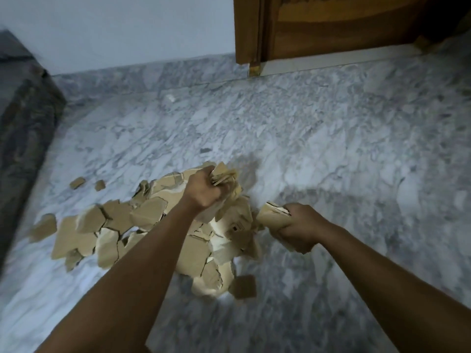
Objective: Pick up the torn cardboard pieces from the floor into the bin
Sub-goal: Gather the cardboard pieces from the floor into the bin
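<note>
A pile of torn tan cardboard pieces (pixel 122 225) lies spread on the grey marble floor (pixel 318 138), left of centre. My left hand (pixel 202 188) is closed around a bunch of cardboard pieces (pixel 226 178) above the far end of the pile. My right hand (pixel 299 229) grips another wad of cardboard pieces (pixel 274 216) at the pile's right edge. Two small scraps (pixel 77 182) lie apart at the far left, and one square piece (pixel 244 286) lies at the near edge. No bin is in view.
A dark grey sofa or mattress edge (pixel 23 138) runs along the left. A wooden door (pixel 344 24) stands at the back right above a pale threshold. A white wall (pixel 127 29) closes the back.
</note>
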The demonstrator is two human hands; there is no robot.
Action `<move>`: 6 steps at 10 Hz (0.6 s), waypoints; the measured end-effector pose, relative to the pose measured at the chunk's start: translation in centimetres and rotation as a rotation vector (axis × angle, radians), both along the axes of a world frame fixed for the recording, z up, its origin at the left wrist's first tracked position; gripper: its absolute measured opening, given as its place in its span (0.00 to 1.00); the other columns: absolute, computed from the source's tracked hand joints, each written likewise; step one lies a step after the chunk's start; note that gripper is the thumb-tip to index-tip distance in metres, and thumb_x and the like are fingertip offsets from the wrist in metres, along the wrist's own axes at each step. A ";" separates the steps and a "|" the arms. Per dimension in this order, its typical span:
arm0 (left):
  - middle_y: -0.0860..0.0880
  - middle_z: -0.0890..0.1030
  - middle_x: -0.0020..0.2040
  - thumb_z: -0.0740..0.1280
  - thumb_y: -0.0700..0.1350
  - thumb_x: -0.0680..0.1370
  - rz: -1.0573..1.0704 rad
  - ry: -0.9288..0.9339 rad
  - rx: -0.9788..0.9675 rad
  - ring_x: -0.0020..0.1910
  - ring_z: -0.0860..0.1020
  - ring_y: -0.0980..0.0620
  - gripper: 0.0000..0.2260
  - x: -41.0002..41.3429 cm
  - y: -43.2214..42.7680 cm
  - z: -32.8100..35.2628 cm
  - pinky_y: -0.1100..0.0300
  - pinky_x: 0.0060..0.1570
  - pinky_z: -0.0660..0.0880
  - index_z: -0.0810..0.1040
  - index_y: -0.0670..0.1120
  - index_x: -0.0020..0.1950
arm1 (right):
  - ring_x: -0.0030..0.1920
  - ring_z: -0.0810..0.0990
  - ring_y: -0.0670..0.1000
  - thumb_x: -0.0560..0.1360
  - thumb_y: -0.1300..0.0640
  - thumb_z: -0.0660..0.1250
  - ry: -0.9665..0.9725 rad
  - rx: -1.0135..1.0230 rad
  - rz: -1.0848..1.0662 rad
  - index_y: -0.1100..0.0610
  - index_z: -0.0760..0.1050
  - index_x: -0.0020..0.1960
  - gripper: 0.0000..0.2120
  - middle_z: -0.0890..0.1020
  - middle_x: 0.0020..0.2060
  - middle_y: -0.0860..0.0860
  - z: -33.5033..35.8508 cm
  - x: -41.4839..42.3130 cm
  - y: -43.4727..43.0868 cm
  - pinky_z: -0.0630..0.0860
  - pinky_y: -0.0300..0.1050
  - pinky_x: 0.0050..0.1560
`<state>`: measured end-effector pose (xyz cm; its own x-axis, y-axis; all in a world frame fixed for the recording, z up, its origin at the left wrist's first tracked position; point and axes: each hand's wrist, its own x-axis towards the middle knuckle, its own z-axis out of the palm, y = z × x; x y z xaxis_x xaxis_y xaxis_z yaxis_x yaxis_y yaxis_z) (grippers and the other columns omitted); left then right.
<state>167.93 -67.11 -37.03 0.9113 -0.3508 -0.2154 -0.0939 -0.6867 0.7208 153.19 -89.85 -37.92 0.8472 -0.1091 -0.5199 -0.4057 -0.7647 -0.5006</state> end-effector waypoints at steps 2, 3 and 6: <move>0.51 0.81 0.43 0.76 0.48 0.66 0.199 0.036 -0.026 0.44 0.80 0.46 0.18 -4.7 5.6 -1.0 0.55 0.46 0.76 0.73 0.48 0.52 | 0.55 0.80 0.54 0.60 0.43 0.75 -0.012 -0.169 0.190 0.48 0.78 0.58 0.27 0.80 0.57 0.50 -1.7 3.6 4.1 0.79 0.50 0.53; 0.53 0.82 0.42 0.77 0.50 0.65 0.266 0.094 -0.042 0.42 0.82 0.50 0.21 -7.3 8.0 -2.4 0.53 0.45 0.79 0.71 0.52 0.51 | 0.68 0.67 0.58 0.66 0.43 0.75 -0.038 -0.302 0.419 0.48 0.71 0.70 0.35 0.67 0.67 0.51 -2.0 6.0 6.6 0.71 0.55 0.64; 0.48 0.86 0.42 0.75 0.44 0.65 0.281 0.283 -0.078 0.43 0.83 0.47 0.10 -12.2 13.5 -6.5 0.46 0.49 0.80 0.85 0.48 0.46 | 0.70 0.67 0.55 0.67 0.45 0.73 -0.090 -0.496 0.750 0.50 0.72 0.65 0.29 0.68 0.66 0.51 -4.4 7.9 9.2 0.43 0.67 0.75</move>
<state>155.68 -53.60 -43.55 0.8825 -0.1214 -0.4543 0.2996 -0.5993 0.7423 161.12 -80.67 -42.36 0.8213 0.2946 -0.4886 0.3113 -0.9490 -0.0490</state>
